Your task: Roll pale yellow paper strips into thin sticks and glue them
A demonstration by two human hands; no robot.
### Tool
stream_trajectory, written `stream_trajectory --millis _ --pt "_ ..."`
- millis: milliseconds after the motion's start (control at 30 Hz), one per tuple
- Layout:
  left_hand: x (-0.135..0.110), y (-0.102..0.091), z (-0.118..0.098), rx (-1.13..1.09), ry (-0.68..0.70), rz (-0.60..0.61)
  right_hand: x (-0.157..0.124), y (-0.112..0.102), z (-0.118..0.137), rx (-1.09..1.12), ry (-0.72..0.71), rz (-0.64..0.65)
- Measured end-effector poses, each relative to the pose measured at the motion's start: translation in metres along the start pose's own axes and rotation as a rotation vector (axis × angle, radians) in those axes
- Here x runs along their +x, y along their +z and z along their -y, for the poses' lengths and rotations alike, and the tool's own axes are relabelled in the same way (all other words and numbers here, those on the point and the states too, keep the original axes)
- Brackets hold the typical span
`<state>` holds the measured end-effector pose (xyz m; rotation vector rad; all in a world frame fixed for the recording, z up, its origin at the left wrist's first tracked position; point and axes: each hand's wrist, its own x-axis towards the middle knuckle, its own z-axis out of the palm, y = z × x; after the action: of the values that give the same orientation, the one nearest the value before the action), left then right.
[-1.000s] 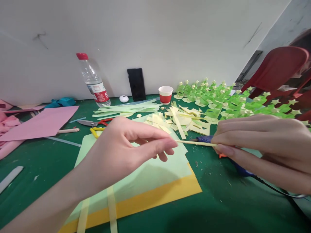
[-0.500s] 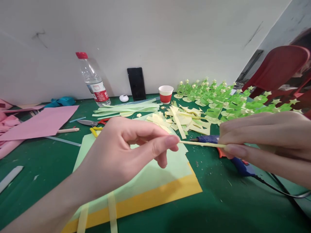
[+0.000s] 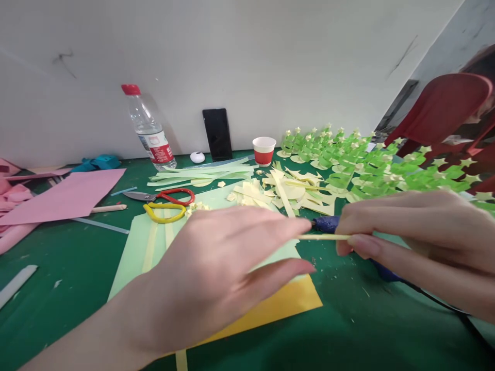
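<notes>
My right hand [image 3: 417, 226] pinches a thin pale yellow paper strip [image 3: 325, 237], seen edge-on, between thumb and fingers. The strip's other end reaches the fingertips of my left hand [image 3: 220, 273]. That hand is open, thumb spread below the straight fingers; whether it touches the strip is hard to tell. Under it lie light green paper sheets [image 3: 133, 257] on an orange-yellow sheet [image 3: 274, 314]. A blue glue gun [image 3: 327, 223] is partly hidden behind my right hand. Scissors [image 3: 168, 195] with red and yellow handles lie beside small paper stars [image 3: 198, 207], partly covered by my left hand.
Yellow paper scraps [image 3: 297, 190] and green strips [image 3: 209, 172] lie farther back. A bottle [image 3: 152, 139], phone [image 3: 217, 134], white case [image 3: 197, 157] and paper cup [image 3: 264, 151] stand near the wall. Several star-topped green paper pieces [image 3: 348, 154] fill the right; pink paper [image 3: 69, 196] lies left.
My left thumb and fingers have parted from their pinch on the strip, and that hand has moved right and down. The scissor handles now show. My right hand has shifted slightly left.
</notes>
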<state>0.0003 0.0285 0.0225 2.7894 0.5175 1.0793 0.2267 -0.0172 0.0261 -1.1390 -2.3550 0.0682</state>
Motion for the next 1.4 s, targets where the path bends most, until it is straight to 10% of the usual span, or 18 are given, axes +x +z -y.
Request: stream_trajectory --millis 200,500,967,1400 --pt "-0.004 0.001 -0.002 -0.044 0.068 -0.041 0.003 0.005 0.003 0.167 -0.009 0.022" --pt "0.0 0.001 -0.01 -0.158 -0.095 -0.058 -0.004 0.004 0.007 -0.223 -0.203 -0.34" --pt "0.007 0.007 -0.015 -0.531 -0.482 0.202 0.004 0.005 0.008 -0.228 -0.273 -0.075" --pt "0.011 0.003 0.007 -0.837 -0.695 0.342 0.008 0.009 0.014 -0.277 -0.258 -0.3"
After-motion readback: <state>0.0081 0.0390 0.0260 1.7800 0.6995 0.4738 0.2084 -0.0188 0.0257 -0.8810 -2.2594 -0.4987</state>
